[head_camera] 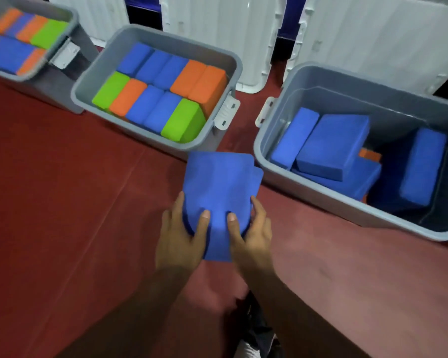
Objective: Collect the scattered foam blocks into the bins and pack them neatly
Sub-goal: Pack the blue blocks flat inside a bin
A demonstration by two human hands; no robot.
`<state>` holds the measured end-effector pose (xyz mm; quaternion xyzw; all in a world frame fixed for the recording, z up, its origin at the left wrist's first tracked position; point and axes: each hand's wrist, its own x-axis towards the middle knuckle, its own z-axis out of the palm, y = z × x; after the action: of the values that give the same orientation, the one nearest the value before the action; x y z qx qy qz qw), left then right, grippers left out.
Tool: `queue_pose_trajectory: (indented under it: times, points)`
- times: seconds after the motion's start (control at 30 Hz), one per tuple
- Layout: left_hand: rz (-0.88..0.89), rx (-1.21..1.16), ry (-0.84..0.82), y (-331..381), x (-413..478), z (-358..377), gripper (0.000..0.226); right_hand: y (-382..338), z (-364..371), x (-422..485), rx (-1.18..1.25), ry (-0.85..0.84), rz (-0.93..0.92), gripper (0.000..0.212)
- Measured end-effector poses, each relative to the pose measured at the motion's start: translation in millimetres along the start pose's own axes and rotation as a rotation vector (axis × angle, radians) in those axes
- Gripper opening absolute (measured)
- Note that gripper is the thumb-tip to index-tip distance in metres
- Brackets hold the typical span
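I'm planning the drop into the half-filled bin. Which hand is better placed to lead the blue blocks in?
Probably the right. Both hands grip the blue blocks, but the right hand is on the side nearer the half-filled bin, while the left hand is farther away.

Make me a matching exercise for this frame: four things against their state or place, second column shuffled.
1. middle bin
2. right bin
3. held blue foam
4. white lids

A. gripped by left hand and right hand
B. holds mixed-colour blocks in tidy rows
C. holds blue blocks lying loose and tilted
D. standing at the back

Pairs: 1-B, 2-C, 3-A, 4-D
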<state>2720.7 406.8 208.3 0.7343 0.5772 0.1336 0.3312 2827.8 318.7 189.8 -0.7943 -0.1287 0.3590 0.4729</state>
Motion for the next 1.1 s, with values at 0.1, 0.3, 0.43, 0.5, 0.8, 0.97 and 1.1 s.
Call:
queue_pose_trajectory:
  times: [0.1,0.3,0.43,0.5,0.8,0.97,1.1]
  points:
    - [0.023,0.091,0.066,0.1,5.3,5.7,0.077,2.8,4.0,2.3,-0.067,0.070,-0.028,0.069]
    - [0.252,0.091,0.197,56.9,30.3,21.0,0.059,-13.4,-29.6,23.6,-0.099,0.148,-0.056,0.067]
    - [0.386,0.090,0.112,109.5,53.5,49.7,0.050,-35.9,-60.8,57.1,-0.078,0.214,-0.048,0.058]
    - [0.413,0.047,0.008,137.3,64.2,71.9,0.049,-42.2,-79.5,79.8,-0.081,0.253,-0.023,0.054]
    - [0.258,0.023,-0.480,209.8,84.0,171.3,0.058,-22.8,-165.0,164.2,-0.068,0.420,0.180,0.064]
    - [0.177,0.112,-0.619,224.5,89.0,229.0,0.062,13.9,-204.0,200.5,-0.070,0.398,0.255,0.066]
    - [0.073,0.072,-0.575,234.8,113.9,283.3,0.063,34.2,-218.1,243.9,-0.068,0.337,0.246,0.067]
